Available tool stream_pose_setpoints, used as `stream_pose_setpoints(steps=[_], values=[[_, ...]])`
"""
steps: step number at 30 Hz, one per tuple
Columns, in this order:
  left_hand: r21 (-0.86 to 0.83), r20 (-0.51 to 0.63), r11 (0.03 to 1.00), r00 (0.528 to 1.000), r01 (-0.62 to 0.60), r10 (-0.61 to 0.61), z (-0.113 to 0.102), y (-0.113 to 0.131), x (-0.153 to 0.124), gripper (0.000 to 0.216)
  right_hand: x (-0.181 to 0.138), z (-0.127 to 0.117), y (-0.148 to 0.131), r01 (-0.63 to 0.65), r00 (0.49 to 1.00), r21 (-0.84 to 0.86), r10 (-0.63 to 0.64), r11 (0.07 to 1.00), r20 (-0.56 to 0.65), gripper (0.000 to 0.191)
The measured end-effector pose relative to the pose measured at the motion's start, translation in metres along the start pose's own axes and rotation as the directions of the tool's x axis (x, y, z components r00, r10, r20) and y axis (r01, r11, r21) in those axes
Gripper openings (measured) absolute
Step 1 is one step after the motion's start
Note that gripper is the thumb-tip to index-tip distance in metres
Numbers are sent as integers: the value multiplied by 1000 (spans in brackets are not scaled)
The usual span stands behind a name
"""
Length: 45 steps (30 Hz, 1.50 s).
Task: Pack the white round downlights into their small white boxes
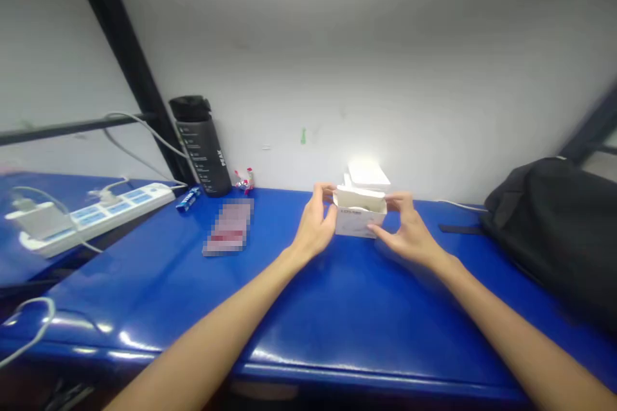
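A small white cardboard box [354, 223] with faint grey print on its front is between my hands, its top open and a flap standing up at the back. My left hand [315, 221] grips its left side, thumb at the front corner. At the right side, my right hand [407, 228] holds it with the thumb on the front face and fingers behind. What lies inside the box cannot be made out. Just behind it, against the wall, stands another white box-like object [367, 173], partly hidden.
To the left are a black water bottle [205, 154], a crumpled wrapper [245, 181], a small blue pack [188, 199], a pixelated flat item [230, 226] and a power strip [103, 215] with cables. A black bag [554, 231] sits at the right on the blue table [337, 321].
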<state>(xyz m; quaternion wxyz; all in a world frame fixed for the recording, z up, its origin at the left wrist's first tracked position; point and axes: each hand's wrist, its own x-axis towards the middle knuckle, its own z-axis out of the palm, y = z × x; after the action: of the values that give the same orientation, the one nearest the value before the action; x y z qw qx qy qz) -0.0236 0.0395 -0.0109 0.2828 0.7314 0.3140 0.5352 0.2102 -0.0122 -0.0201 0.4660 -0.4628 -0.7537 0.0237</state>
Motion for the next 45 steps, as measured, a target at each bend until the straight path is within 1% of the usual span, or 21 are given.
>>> stream_pose_setpoints(steps=[2,5,9,11,15,17,20,22,24,30,32,35,37,39,40,42,45], values=[[-12,8,1000,1000,-7,7,2,0,-2,28,0,0,1,-2,1000,-12,2,1000,1,53],[-15,-11,1000,1000,-18,18,2,1,-3,28,0,0,1,-5,1000,-2,5,1000,10,54],[50,39,995,996,-82,80,-1,3,0,22,1,1,2,-4,1000,-4,4,1000,18,56],[74,65,991,992,-109,104,-2,3,1,27,1,2,2,2,1000,1,-2,1000,16,58],[63,80,992,992,-105,100,-3,2,1,37,1,2,1,-8,1000,17,8,1000,17,62],[66,90,992,991,-106,99,-3,1,0,40,2,1,-1,9,999,5,-9,1000,38,59],[58,85,995,994,-80,75,-3,0,-1,45,4,-2,-6,56,995,-13,-55,998,83,50],[38,72,998,996,-54,51,-3,0,0,46,4,-3,-7,78,994,-11,-77,997,77,48],[14,75,1000,997,-21,20,-3,0,1,46,4,-3,-7,87,994,-10,-86,996,68,50],[-90,56,993,996,81,-76,-1,2,3,31,3,-4,-6,98,993,-20,-96,995,75,56],[-80,46,992,994,101,-98,0,0,3,31,3,-4,-8,97,992,-27,-94,995,79,58],[-68,-4,994,996,88,-89,3,-4,3,37,3,-5,-10,104,992,-29,-101,994,76,58],[-95,-34,993,997,69,-73,4,-5,3,46,3,-5,-11,103,993,-27,-102,994,62,54],[-125,-48,991,997,55,-62,4,-4,3,54,4,-5,-14,88,995,-16,-87,996,43,46],[-129,-46,990,997,50,-57,3,-2,3,54,4,-6,-15,68,997,-10,-68,998,32,41],[-114,-27,992,999,43,-46,2,1,2,47,5,-8,-19,21,1000,7,-21,1000,20,33],[-87,-9,996,999,34,-35,2,5,1,32,7,-10,-21,-36,999,34,36,999,8,31]])
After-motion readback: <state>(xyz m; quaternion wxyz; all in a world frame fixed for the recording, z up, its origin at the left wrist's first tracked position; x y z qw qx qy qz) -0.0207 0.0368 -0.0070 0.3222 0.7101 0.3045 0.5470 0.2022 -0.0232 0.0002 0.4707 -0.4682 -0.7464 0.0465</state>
